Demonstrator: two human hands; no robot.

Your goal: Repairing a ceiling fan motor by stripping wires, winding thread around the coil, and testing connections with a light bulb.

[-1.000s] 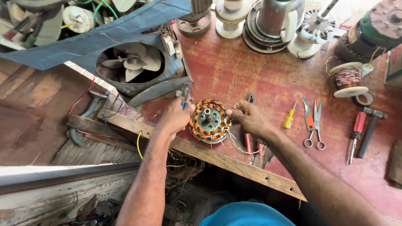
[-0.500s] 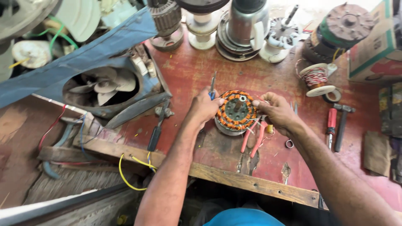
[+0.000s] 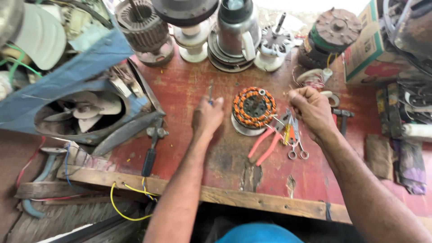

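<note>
a worn red wooden workbench (image 3: 189,90) fills the view. at nine o'clock lies a grey exhaust fan housing with pale blades (image 3: 83,112). at twelve o'clock stand a silver blender jar on a round base (image 3: 234,31) and a white finned motor part (image 3: 274,45). at two o'clock sits a cardboard box (image 3: 366,49). near the centre, toward four o'clock, lie pink-handled pliers (image 3: 265,146) and small metal scissors (image 3: 297,144). a black-handled tool (image 3: 150,153) rests at seven o'clock, above loose yellow wire (image 3: 119,211).
</note>
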